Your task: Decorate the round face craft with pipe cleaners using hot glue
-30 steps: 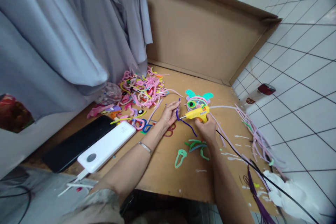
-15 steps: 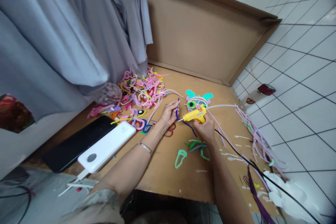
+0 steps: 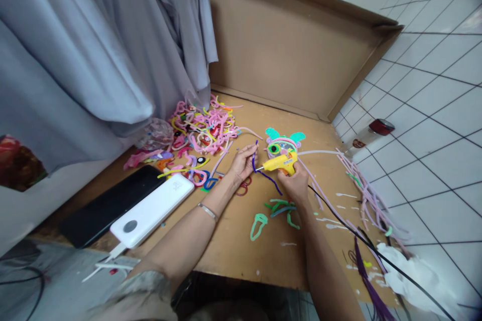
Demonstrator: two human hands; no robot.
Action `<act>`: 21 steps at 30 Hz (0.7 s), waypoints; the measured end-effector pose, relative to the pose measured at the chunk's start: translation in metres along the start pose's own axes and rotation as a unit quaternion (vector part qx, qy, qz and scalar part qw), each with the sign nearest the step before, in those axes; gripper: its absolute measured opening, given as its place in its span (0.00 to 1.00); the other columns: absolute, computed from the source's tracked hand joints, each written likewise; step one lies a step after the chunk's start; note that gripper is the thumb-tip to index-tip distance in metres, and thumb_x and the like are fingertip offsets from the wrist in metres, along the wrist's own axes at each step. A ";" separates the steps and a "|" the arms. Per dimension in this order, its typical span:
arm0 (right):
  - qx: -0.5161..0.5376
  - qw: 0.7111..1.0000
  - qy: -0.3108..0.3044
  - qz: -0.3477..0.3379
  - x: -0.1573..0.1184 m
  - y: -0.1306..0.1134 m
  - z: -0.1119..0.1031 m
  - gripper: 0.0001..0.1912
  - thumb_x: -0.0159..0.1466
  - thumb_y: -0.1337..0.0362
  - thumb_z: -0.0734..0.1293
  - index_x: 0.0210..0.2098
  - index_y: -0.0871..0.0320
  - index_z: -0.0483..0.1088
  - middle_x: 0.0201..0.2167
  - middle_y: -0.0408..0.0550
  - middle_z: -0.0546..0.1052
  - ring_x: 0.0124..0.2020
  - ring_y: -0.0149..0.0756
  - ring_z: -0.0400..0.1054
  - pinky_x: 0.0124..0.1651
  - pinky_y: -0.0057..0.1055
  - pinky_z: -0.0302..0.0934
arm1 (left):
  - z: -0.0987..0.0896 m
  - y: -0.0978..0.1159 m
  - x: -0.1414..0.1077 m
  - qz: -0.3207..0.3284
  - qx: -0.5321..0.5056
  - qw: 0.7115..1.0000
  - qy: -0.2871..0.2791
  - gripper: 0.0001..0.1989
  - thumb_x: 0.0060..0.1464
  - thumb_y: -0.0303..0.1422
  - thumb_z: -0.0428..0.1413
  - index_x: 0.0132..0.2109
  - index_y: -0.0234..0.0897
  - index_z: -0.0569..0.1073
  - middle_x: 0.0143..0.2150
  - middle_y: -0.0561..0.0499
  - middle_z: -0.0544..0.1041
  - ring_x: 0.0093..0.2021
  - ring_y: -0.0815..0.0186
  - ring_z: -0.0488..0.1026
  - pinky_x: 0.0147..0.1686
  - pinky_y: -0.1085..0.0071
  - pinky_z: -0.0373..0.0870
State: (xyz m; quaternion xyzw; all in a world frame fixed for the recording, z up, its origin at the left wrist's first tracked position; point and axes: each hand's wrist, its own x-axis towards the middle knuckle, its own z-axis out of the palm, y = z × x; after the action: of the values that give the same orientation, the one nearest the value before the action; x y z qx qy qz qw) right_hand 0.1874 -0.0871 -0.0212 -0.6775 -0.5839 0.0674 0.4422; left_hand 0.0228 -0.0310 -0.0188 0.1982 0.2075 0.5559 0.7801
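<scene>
My left hand (image 3: 244, 161) pinches a dark purple pipe cleaner (image 3: 271, 181), whose long end bends down toward the right. In my right hand (image 3: 295, 179) is a yellow glue gun (image 3: 279, 162), its nozzle pointing left at the pipe cleaner's bend. Whether the tip touches it, I cannot tell. Behind the gun lies a round craft face (image 3: 285, 144) with teal ears and a green-ringed eye, partly hidden. Green bent pipe cleaners (image 3: 259, 226) lie nearer to me, and dark red loops (image 3: 244, 186) sit below my left hand.
A heap of pink and yellow pipe cleaners (image 3: 211, 128) fills the left back. A white power bank (image 3: 152, 210) and a black phone-like slab (image 3: 113, 205) lie at left. Lilac pipe cleaners (image 3: 363, 190) and a lidded jar (image 3: 371, 135) are at right. A black cord (image 3: 350, 228) crosses the table.
The glue gun's nozzle has shifted very slightly along the purple pipe cleaner. Both hands keep almost the same place and hold.
</scene>
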 end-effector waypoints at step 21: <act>0.047 0.998 -0.032 -0.007 0.001 -0.008 -0.006 0.18 0.47 0.55 0.64 0.33 0.60 0.73 0.25 0.46 0.75 0.25 0.36 0.65 0.30 0.31 0.62 | -0.004 -0.001 0.002 0.007 0.000 1.000 -0.017 0.11 0.43 0.27 0.67 0.32 0.33 0.71 0.19 0.61 0.63 0.16 0.80 0.59 0.17 0.83 0.56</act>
State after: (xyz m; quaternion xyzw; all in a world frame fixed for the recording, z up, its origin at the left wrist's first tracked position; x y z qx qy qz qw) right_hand 0.1856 -0.0897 -0.0123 -0.6491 -0.5989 0.1136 0.4551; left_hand 0.0216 -0.0288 -0.0230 0.2093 0.1930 0.5579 0.7795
